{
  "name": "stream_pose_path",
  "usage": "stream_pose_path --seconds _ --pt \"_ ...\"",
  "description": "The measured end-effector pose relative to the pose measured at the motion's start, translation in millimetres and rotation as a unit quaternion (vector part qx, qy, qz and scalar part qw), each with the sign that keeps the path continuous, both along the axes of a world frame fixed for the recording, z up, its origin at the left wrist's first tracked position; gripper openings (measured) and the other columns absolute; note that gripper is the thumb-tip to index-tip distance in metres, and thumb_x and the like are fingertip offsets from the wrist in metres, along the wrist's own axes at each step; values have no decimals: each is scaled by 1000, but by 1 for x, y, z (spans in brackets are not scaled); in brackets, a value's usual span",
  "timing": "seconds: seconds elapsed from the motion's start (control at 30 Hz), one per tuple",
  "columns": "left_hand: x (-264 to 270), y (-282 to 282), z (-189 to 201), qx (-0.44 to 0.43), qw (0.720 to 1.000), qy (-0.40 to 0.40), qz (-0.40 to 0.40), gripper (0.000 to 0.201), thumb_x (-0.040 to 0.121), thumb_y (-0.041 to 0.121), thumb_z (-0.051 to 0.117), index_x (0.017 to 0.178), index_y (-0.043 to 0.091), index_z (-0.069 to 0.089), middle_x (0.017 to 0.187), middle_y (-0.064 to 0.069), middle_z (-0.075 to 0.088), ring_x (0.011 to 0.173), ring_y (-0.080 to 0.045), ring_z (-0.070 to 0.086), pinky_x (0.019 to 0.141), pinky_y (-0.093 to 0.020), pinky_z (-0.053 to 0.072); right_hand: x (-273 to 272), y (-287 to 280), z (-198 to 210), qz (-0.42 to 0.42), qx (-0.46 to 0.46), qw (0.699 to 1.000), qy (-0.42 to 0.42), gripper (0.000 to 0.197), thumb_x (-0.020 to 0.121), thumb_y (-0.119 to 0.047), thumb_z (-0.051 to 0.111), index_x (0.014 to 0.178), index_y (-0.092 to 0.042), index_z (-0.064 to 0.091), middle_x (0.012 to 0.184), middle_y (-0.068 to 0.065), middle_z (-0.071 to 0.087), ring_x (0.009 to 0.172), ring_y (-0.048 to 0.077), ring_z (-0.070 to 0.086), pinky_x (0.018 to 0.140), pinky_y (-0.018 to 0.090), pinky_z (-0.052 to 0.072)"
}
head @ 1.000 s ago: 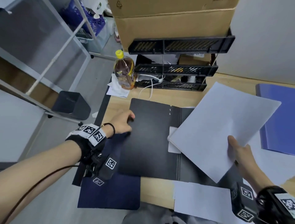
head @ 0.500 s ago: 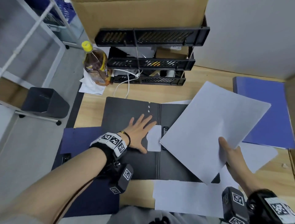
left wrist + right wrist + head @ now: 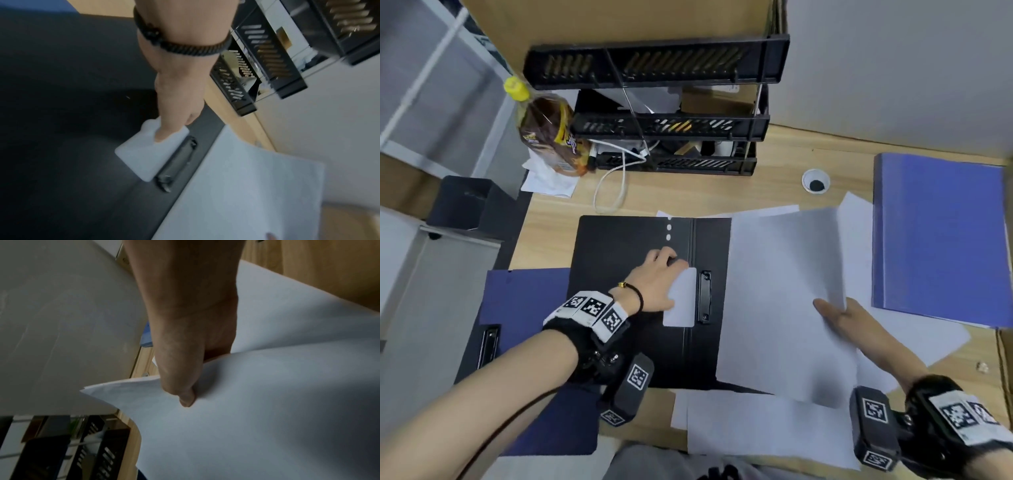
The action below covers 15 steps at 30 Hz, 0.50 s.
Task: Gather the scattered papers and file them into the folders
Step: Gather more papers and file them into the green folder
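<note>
Meanwhile, at a pale wooden bench [image 3: 774, 171], the left hand [image 3: 654, 284] presses curled fingers on the matte black folder [image 3: 619, 246] lying open, thumb on its small white flap [image 3: 681, 301] beside the metal clip [image 3: 703, 296]; the right hand [image 3: 842, 318] pinches thin white paper [image 3: 777, 291], bowed, over the folder's right half, near a smooth blue folder [image 3: 938, 236]

Wooden desk [image 3: 774, 174], pale wall [image 3: 893, 68], grey floor [image 3: 431, 308], white shelf frame [image 3: 424, 82]
</note>
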<state>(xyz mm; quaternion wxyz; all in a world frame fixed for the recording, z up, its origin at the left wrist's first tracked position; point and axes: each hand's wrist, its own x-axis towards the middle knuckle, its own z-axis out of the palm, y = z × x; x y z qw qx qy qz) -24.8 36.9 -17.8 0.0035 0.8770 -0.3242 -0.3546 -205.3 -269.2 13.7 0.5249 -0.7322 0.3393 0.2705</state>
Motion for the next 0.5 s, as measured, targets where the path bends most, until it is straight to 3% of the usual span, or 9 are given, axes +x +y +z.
stream_pose_path --seconds 0.07,0.13,0.23,0.37,0.5 --pt "-2 -19 2 -28 999 8 46 59 81 34 63 134 24 41 132 0 38 125 -22 35 79 -37 50 4 -4 1 35 -1 999 9 22 101 -39 45 100 -25 62 87 2 69 79 19 64 76 31 49" --pt "-8 -36 0 -12 995 18 93 46 84 47 57 121 21 46 119 1 53 111 -23 50 79 -37 48 7 -7 -1 52 13 998 13 21 102 -38 46 102 -25 61 85 2 68 76 17 62 73 28 47" --pt "-19 -50 -5 47 986 28 156 54 82 61 54 109 15 49 102 -3 61 93 -26 56 76 -36 48 8 -6 -4 62 33 997 9 19 102 -35 46 111 -25 60 97 1 70 87 15 65 74 21 47" --pt "-25 -58 -8 50 982 11 181 57 79 53 61 111 7 48 102 -10 59 101 -32 57 68 -34 46 6 -2 -13 63 40 997 7 15 102 -36 46 112 -29 54 102 -10 66 92 3 60 72 13 41" --pt "-26 -66 -4 45 978 27 202 47 80 44 64 104 6 50 96 -10 55 104 -32 54 70 -34 46 0 1 -28 59 32 998 -2 21 103 -36 44 118 -27 54 97 -15 64 87 0 59 71 14 41"
